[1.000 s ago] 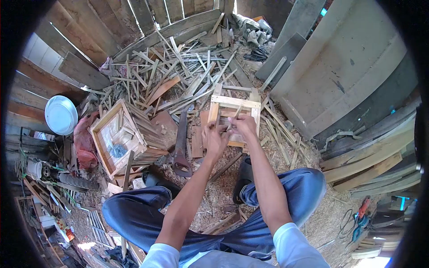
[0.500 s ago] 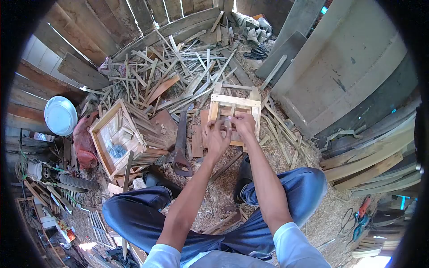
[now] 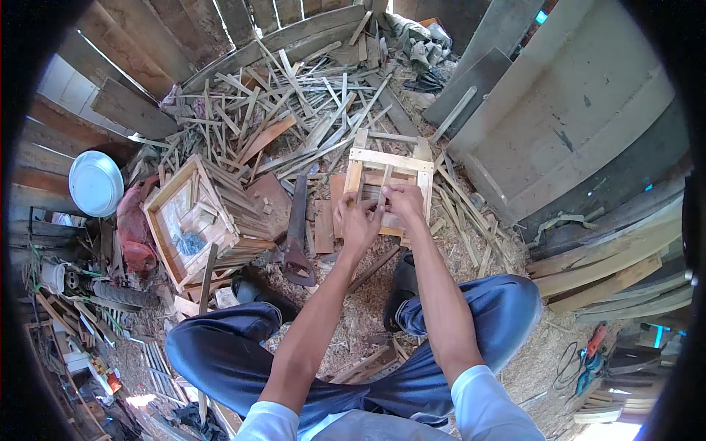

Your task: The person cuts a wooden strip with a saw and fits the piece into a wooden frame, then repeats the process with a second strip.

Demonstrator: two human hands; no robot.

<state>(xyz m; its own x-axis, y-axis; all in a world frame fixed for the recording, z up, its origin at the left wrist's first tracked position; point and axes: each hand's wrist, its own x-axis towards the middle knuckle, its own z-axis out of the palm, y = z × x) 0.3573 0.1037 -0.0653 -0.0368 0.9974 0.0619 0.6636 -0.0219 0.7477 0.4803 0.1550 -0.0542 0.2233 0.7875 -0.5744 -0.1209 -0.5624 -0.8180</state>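
Note:
In front of me a small pale wooden frame (image 3: 392,159) of nailed bars stands on the ground between my feet. Both hands are over its near side. Between them a thin wooden slat (image 3: 386,176) points away from me, inside the frame's outline. My right hand (image 3: 404,202) pinches the slat from the right with thumb and fingers. On the other side my left hand (image 3: 359,219) has its fingers curled, with the tips at the slat's near end, which they partly cover.
A handsaw (image 3: 298,235) lies left of the frame, beside a slatted wooden crate (image 3: 173,253) holding scraps. Behind is a heap of wooden strips (image 3: 294,117). Large boards (image 3: 559,110) lean at the right. A power tool (image 3: 588,364) with a cord lies at lower right.
The slat between my fingers shows more plainly now, and my right hand's motion blur is gone. My hands stay over the frame. The view has shifted slightly.

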